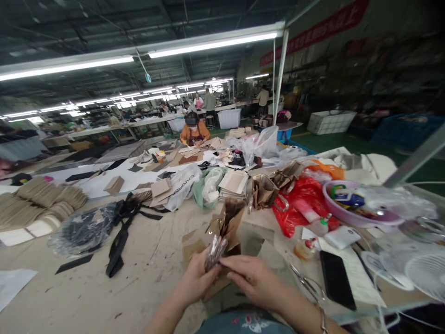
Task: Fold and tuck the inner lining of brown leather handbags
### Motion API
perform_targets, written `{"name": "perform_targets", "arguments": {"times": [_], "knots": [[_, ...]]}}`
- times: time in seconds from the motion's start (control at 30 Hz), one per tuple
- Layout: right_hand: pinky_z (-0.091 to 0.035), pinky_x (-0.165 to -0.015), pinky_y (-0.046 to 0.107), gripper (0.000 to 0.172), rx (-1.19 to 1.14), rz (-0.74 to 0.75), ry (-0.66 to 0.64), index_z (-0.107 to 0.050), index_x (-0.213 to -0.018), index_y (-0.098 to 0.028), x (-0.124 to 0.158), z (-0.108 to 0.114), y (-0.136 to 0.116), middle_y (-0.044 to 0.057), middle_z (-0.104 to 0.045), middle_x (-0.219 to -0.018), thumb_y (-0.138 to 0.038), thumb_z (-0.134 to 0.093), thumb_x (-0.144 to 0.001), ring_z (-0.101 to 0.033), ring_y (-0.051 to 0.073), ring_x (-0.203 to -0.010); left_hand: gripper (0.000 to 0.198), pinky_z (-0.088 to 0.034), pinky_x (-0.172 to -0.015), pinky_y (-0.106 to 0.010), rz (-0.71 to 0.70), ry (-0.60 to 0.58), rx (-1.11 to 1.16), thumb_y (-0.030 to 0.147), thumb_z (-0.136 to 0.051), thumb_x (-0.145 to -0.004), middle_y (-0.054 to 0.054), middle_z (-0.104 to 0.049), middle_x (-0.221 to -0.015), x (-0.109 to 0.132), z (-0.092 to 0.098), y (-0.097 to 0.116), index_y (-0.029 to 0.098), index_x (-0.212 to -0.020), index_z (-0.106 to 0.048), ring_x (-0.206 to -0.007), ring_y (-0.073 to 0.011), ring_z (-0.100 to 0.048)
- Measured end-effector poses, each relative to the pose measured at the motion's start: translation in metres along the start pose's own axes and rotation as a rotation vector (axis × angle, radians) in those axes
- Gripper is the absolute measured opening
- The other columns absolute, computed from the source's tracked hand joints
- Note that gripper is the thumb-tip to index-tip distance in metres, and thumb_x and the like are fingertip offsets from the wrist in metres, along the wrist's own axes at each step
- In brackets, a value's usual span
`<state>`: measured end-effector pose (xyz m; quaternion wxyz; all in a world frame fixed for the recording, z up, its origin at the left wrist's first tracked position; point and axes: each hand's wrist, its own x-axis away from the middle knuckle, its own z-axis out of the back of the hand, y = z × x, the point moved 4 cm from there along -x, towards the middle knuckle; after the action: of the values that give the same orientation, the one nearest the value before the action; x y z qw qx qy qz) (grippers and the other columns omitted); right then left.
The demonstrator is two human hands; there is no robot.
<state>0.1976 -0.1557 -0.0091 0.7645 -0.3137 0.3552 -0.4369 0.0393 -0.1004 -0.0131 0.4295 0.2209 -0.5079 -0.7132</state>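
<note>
Close to my body on the worktable (pixel 146 260), a brown leather-like bag piece (pixel 232 215) stands between my hands, with a clear plastic-wrapped part (pixel 216 250) at its near end. My left hand (pixel 197 277) is closed around that wrapped part. From the other side, my right hand (pixel 256 279) pinches at the same end with thumb and fingertips; exactly what lies between them is partly hidden. Under the piece lie tan and grey-green flat pieces (pixel 274 260). Two similar brown bag pieces (pixel 263 191) sit farther back.
On my right are scissors (pixel 308 282), a black phone (pixel 336 279), small bottles (pixel 305 248), a red plastic bag (pixel 290 208) and a purple basin (pixel 361 218). Black straps (pixel 120 246) and stacked tan pieces (pixel 38 199) lie left. A co-worker (pixel 194 132) sits across.
</note>
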Motion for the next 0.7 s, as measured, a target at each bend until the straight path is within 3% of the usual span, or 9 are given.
{"name": "perform_targets", "arguments": {"times": [0.07,0.17,0.27,0.33,0.47,0.7], "knots": [[-0.047,-0.075,0.027,0.029,-0.118,-0.118,0.113,-0.068,-0.102,-0.024,0.018,0.018,0.019,0.004,-0.068,-0.092,-0.037,-0.045,-0.091,-0.061,0.016,-0.082,0.029,-0.05,-0.068,-0.03,-0.062,-0.017,-0.149,0.04,-0.055,-0.079,-0.004,-0.065,-0.072,-0.001,0.024,0.023,0.019,-0.091,-0.069,-0.067,-0.0191,-0.059],[-0.045,-0.059,0.025,0.034,-0.371,-0.441,0.339,-0.069,-0.081,-0.019,0.063,0.04,0.07,0.003,-0.064,-0.068,-0.047,-0.051,-0.085,-0.055,0.013,-0.061,0.044,-0.05,-0.063,-0.028,-0.009,0.119,-0.231,0.043,-0.058,-0.075,-0.005,-0.069,-0.083,-0.009,0.06,0.05,0.017,-0.11,-0.063,-0.066,-0.0188,-0.061],[-0.039,-0.051,0.021,0.039,-0.635,-0.643,0.597,-0.066,-0.074,-0.014,0.114,0.052,0.112,0.001,-0.056,-0.06,-0.052,-0.061,-0.076,-0.047,0.01,-0.053,0.043,-0.05,-0.071,-0.027,-0.035,0.064,-0.34,0.042,-0.061,-0.074,-0.004,-0.07,-0.094,-0.017,0.075,0.077,0.017,-0.108,-0.065,-0.077,-0.019,-0.062],[-0.037,-0.05,0.02,0.04,-0.792,-0.724,0.69,-0.066,-0.075,-0.012,0.138,0.054,0.126,0.0,-0.055,-0.061,-0.052,-0.067,-0.071,-0.046,0.008,-0.052,0.043,-0.05,-0.069,-0.026,-0.052,0.079,-0.38,0.043,-0.064,-0.07,-0.002,-0.07,-0.092,-0.021,0.08,0.094,0.018,-0.104,-0.067,-0.074,-0.0172,-0.061],[-0.04,-0.054,0.022,0.042,-0.997,-0.743,0.66,-0.07,-0.082,-0.012,0.148,0.051,0.122,0.003,-0.061,-0.068,-0.051,-0.071,-0.067,-0.052,0.009,-0.056,0.04,-0.049,-0.062,-0.024,-0.076,0.141,-0.387,0.044,-0.066,-0.067,0.002,-0.07,-0.085,-0.025,0.083,0.119,0.022,-0.1,-0.068,-0.067,-0.0143,-0.06],[-0.047,-0.059,0.023,0.037,-1.197,-0.526,0.579,-0.07,-0.088,-0.013,0.117,0.06,0.098,0.007,-0.068,-0.077,-0.047,-0.064,-0.076,-0.061,0.013,-0.063,0.021,-0.051,-0.061,-0.027,-0.26,0.228,-0.381,0.035,-0.067,-0.067,0.008,-0.072,-0.084,-0.021,0.078,0.14,0.035,-0.087,-0.071,-0.069,-0.0166,-0.064]]}}
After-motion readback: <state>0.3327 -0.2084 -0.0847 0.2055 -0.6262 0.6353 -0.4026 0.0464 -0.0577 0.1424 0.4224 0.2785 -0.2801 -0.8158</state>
